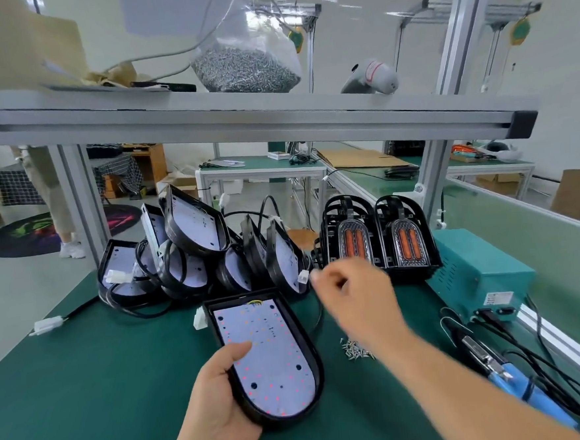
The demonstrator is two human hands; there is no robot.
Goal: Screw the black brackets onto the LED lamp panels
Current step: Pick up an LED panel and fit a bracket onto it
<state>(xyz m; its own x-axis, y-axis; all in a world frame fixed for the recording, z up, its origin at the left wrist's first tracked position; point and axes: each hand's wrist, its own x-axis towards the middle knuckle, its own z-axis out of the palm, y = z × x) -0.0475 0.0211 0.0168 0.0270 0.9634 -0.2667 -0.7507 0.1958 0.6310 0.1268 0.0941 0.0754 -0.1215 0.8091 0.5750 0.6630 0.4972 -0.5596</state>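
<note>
Gripping a rounded, glossy black lamp panel [270,355]: left hand [216,407]; right hand [352,294] blurred.

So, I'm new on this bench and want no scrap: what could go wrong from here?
The left hand has its thumb on the board of the LED panel, which might stress the LEDs. The forearm behind the right hand is close to the loose screws and could scatter them.
</note>
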